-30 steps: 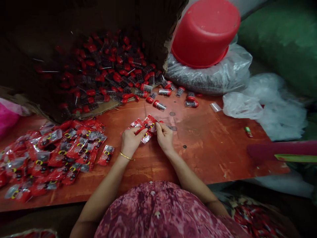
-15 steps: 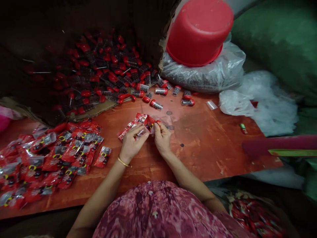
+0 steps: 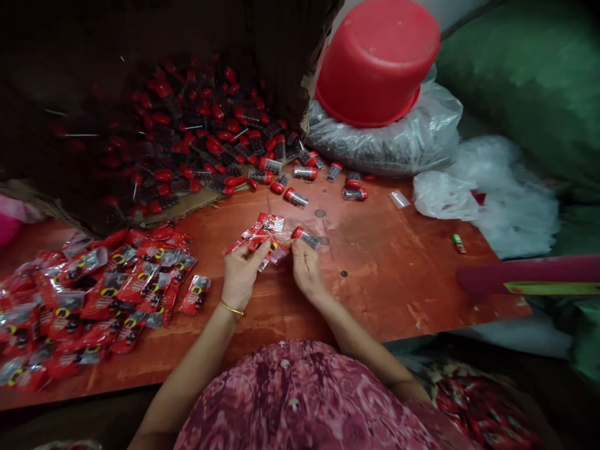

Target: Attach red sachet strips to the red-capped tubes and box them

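My left hand (image 3: 241, 272) pinches a small bunch of red printed packets (image 3: 262, 232) just above the red-brown table (image 3: 384, 275). My right hand (image 3: 305, 270) sits close beside it, fingers closed at the edge of the packets, right under a red-capped clear vial (image 3: 307, 236). Whether the right fingers grip the vial or a packet is unclear. A gold bangle circles my left wrist.
A heap of filled red packets (image 3: 94, 294) lies at the left. A torn cardboard box (image 3: 164, 125) holds several red-capped vials, some spilled out (image 3: 304, 174). An upturned red bucket (image 3: 379, 59) rests on a plastic bag (image 3: 389, 140). White bags (image 3: 497, 194) lie at right.
The hands stayed in place working the packets. A red-capped vial now shows above my right fingers, where red packets covered it before. The view shifted slightly.
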{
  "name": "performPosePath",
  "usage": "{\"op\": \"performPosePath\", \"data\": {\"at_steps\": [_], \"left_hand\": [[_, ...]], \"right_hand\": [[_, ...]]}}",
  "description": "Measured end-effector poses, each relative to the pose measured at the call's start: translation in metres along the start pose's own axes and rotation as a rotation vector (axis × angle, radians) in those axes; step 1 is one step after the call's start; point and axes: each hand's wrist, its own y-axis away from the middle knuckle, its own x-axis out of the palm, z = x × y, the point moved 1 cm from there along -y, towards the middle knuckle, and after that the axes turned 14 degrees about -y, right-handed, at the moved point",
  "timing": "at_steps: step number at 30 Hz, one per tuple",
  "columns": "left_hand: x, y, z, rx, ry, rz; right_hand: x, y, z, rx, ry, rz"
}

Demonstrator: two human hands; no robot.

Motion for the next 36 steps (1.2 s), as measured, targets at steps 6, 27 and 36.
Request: {"op": "performPosePath", "data": {"at_steps": [6, 27, 36], "left_hand": [[-0.004, -0.001, -0.008, -0.189, 0.147, 0.032], [-0.002, 0.000, -0.003, -0.191, 0.094, 0.157], [-0.003, 0.003, -0.002, -0.077, 0.051, 0.155]], "right_hand": [[-0.051, -0.014, -0.015, -0.075, 0.820, 0.082], [-0.045, 0.025, 0.050, 0.195, -0.162, 0.196], [-0.031, 0.022, 0.035, 0.268, -0.274, 0.183]]}}
